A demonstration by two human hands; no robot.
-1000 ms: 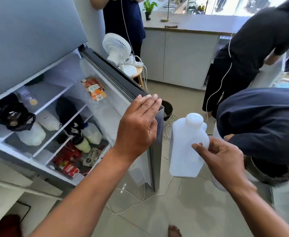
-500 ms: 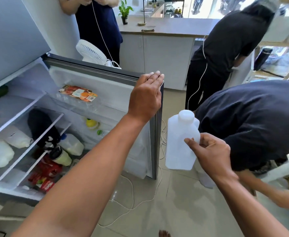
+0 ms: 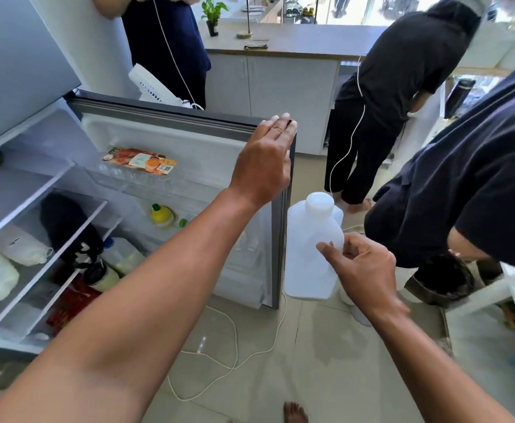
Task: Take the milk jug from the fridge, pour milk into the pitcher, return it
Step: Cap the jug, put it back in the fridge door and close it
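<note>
Head view: jug out of the fridge, door held by its top corner.

The right hand [image 3: 361, 276] grips the jug [image 3: 312, 248] at its right side; the jug hangs upright, long axis vertical, just right of the door [image 3: 170, 138] edge, over the floor. The left hand [image 3: 263, 161] rests with straight fingers on the door corner. The jug is white, translucent, capped. No pitcher is visible.
</note>
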